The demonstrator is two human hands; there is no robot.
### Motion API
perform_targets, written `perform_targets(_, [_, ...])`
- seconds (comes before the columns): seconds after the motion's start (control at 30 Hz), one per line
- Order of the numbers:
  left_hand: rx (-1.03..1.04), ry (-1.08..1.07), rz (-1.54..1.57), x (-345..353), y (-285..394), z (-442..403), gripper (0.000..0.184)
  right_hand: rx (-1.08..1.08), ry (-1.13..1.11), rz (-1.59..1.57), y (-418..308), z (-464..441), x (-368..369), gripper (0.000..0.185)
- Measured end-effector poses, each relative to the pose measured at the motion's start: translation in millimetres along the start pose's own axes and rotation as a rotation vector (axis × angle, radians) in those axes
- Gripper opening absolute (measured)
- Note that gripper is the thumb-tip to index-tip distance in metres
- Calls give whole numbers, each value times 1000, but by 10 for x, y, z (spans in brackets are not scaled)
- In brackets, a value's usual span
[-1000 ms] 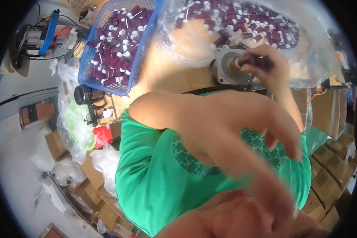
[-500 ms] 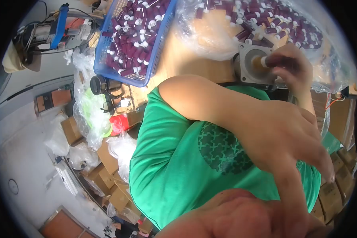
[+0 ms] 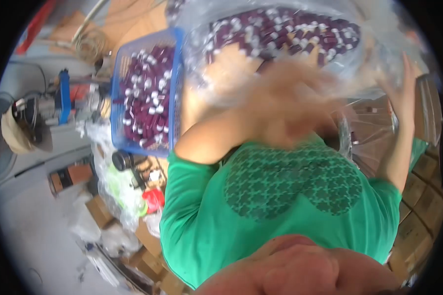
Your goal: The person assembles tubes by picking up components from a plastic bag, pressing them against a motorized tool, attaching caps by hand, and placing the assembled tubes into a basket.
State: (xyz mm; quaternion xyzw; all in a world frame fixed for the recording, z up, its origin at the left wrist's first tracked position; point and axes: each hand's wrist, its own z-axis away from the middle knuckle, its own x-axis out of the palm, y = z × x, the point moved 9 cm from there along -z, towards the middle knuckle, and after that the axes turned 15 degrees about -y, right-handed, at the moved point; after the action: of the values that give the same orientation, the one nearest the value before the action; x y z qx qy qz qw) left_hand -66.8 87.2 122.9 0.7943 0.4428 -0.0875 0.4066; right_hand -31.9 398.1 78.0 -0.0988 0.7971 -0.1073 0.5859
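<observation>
My left hand [image 3: 300, 98] is smeared by motion in front of my chest, at the table's near edge. Its fingers cannot be made out, nor whether it holds anything. At the right, my right hand [image 3: 401, 91] is raised beside a clear plastic bag [image 3: 369, 73], thumb and fingers apart, with nothing visible in it. Many small dark purple bottles [image 3: 285, 32] with white caps or ends lie spread on the plastic beyond my hands. The metal machine with a square flange is hidden behind my blurred left hand.
A blue plastic basket [image 3: 177, 93] full of the same purple bottles stands on the left of the table. Near its lower corner is a black round object [image 3: 122, 161]. Cardboard boxes [image 3: 418, 196] are stacked at the right, and plastic bags [image 3: 118, 241] lie lower left.
My right hand has left the machine, where it held a purple bottle, and moved right. My left hand has swung from near my face up and left. The view has shifted too.
</observation>
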Motion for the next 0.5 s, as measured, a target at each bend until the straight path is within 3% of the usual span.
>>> perform_targets(0.1, [-448,176,-308,-343,-1105,451,27,-44,122,313,40,-403,-126,103])
perform_targets(0.13, [-610,167,-329,-391,-1501,706,32,33,66,203,35,-215,-290,128])
perform_targets(0.17, [-677,57,-450,-322,-1777,983,43,53,102,559,-85,-561,-216,130])
perform_targets(0.23, [-798,-132,-610,-117,-2094,1412,66,105,-3,483,230,-987,143,117])
perform_targets(0.37, [-1127,-415,-543,325,-2209,1873,91,235,-238,388,1025,-1706,1108,92])
perform_targets(0.5, [-1081,-447,-623,390,-2189,1888,99,316,-251,265,1455,-2015,1343,69])
